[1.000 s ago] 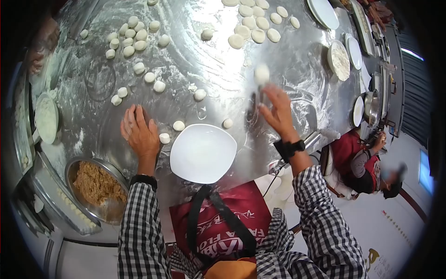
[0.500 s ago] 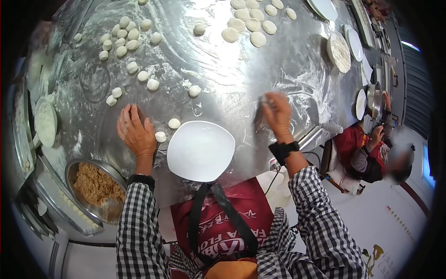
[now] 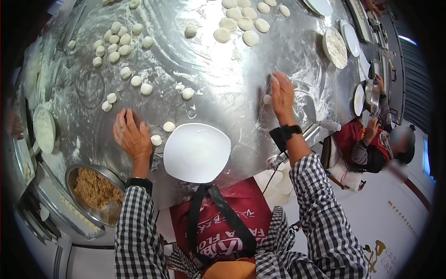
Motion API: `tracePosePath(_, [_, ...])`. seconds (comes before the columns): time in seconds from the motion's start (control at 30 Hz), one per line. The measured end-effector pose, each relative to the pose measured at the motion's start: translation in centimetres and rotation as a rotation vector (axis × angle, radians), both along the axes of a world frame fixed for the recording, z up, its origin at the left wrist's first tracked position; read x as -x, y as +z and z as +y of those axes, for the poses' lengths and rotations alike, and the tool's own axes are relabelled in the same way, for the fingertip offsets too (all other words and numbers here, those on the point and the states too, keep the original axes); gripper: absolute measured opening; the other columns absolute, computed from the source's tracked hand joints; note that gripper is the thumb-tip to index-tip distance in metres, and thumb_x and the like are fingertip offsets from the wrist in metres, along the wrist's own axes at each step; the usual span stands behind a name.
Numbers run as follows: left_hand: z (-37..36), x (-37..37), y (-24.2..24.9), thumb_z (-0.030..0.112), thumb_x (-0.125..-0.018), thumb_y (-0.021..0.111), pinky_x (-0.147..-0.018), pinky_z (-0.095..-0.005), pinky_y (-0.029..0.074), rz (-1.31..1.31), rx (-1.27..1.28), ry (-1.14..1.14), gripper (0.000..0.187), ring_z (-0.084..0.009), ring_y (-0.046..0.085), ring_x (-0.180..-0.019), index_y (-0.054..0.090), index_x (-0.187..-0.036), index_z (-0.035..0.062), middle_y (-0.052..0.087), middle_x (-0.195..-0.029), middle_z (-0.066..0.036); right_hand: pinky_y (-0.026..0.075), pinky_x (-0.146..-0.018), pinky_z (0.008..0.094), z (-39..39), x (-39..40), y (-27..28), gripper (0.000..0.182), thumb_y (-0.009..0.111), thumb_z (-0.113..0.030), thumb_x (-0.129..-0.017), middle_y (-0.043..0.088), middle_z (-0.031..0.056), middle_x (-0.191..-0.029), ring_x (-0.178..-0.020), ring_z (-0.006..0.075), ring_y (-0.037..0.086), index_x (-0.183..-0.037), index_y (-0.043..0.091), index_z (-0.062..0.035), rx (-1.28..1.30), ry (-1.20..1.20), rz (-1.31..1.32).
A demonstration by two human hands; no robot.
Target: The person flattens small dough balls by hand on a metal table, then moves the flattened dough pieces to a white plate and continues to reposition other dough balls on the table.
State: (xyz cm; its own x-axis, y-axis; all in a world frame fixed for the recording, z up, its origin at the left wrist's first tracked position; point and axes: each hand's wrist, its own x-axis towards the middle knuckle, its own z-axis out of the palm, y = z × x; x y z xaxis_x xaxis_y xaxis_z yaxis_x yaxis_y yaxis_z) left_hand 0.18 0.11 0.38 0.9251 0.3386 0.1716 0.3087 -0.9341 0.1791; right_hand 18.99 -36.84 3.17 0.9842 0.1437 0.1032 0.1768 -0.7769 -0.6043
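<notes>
My left hand (image 3: 132,139) rests open on the floured steel table (image 3: 241,93), fingers loosely spread. Two small dough pieces (image 3: 169,126) lie just right of it, beside a white, rounded-square dish (image 3: 197,152) near the table's front edge. Over on the right, my right hand (image 3: 282,98) is open, its fingers stretched forward and held side by side. Close against its left side sits a small dough ball (image 3: 267,99). Ahead of my left hand are more loose dough pieces (image 3: 136,81).
A cluster of dough pieces (image 3: 124,39) lies back left, flattened dough rounds (image 3: 227,25) at the back. A metal bowl of brown filling (image 3: 96,187) stands front left. A flour bowl (image 3: 335,48) is back right. One person (image 3: 357,144) sits at right; another hand (image 3: 15,126) shows far left.
My right hand has uncurled and moved slightly forward, and the dough ball now shows at its left. My left hand stays flat on the table. A person's hand has appeared at far left.
</notes>
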Motion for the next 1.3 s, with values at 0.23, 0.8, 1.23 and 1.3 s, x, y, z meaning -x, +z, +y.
tracePosePath(0.23, [-0.1, -0.1, 0.4, 0.018, -0.085, 0.053, -0.108, -0.0492, 0.024, 0.026, 0.023, 0.009, 0.051, -0.0322, 0.037, -0.13, 0.044, -0.133, 0.0075, 0.044, -0.137, -0.012, 0.02, -0.105, 0.0576, 3.8, 1.1, -2.9, 0.057, 0.056, -0.035, -0.088, 0.03, 0.0213, -0.145, -0.131, 0.0472, 0.027, -0.138, 0.039, -0.0149, 0.567, -0.009, -0.03])
tracePosePath(0.8, [-0.1, -0.2, 0.6, 0.02, -0.086, 0.052, -0.108, -0.0485, 0.025, 0.023, 0.002, 0.007, 0.051, -0.0318, 0.038, -0.129, 0.042, -0.135, 0.0075, 0.042, -0.138, -0.012, 0.025, -0.106, 0.0448, 1.2, -1.9, -2.7, 0.047, 0.051, -0.032, -0.091, 0.044, 0.0182, -0.136, -0.129, 0.0334, 0.036, -0.129, 0.05, -0.0052, 0.228, 0.013, 0.088])
tracePosePath(1.23, [-0.3, -0.1, 0.4, 0.02, -0.085, 0.054, -0.109, -0.0486, 0.023, 0.027, 0.013, 0.022, 0.051, -0.0311, 0.037, -0.13, 0.043, -0.133, 0.0076, 0.043, -0.138, -0.011, 0.048, -0.081, 0.0372, -1.3, 3.7, 0.9, 0.023, 0.064, -0.018, -0.081, 0.068, 0.0142, -0.094, -0.087, 0.0256, 0.063, -0.1, 0.067, -0.0054, 0.014, 0.282, 0.619])
tracePosePath(1.3, [-0.1, 0.1, 0.4, 0.021, -0.085, 0.054, -0.109, -0.0488, 0.023, 0.038, 0.006, 0.036, 0.051, -0.0314, 0.036, -0.13, 0.043, -0.133, 0.0074, 0.043, -0.138, -0.011, 0.045, -0.091, 0.0414, 0.9, 1.2, 2.7, 0.031, 0.065, -0.015, -0.078, 0.065, 0.0158, -0.11, -0.101, 0.0309, 0.06, -0.108, 0.065, -0.0082, 0.008, 0.442, -0.042])
